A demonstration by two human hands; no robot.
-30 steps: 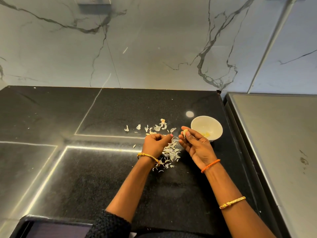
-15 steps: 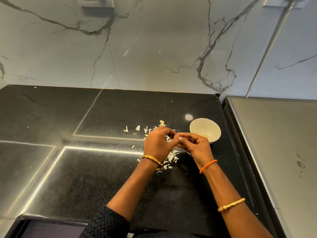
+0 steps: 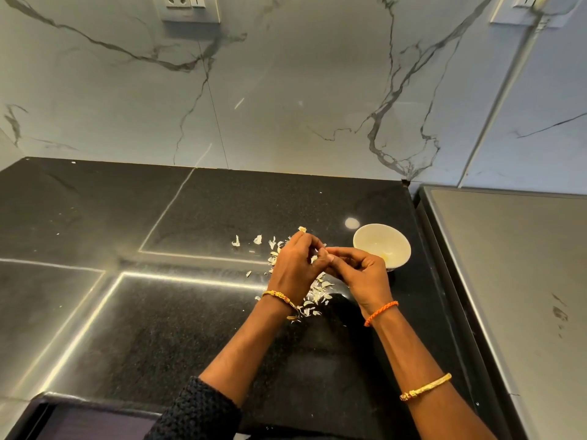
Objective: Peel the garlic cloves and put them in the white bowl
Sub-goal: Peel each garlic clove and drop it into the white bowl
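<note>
My left hand (image 3: 293, 265) and my right hand (image 3: 360, 276) meet fingertip to fingertip above the black counter, both curled round a small garlic clove (image 3: 314, 258) that shows only as a pale sliver between the fingers. The white bowl (image 3: 398, 249) stands just right of my right hand, with a peeled yellowish clove (image 3: 386, 257) at its bottom. A pile of white garlic skins (image 3: 317, 292) lies under and behind my hands.
More skin scraps (image 3: 257, 239) lie scattered left of the hands on the black counter (image 3: 158, 312). A steel surface (image 3: 508, 281) adjoins the counter on the right. The marble wall (image 3: 286, 90) rises behind, with a socket (image 3: 190, 7) at the top.
My hands were apart, the right one showing the clove in its fingers. They have come together over the skins and both now work on the clove. The camera has tilted up slightly.
</note>
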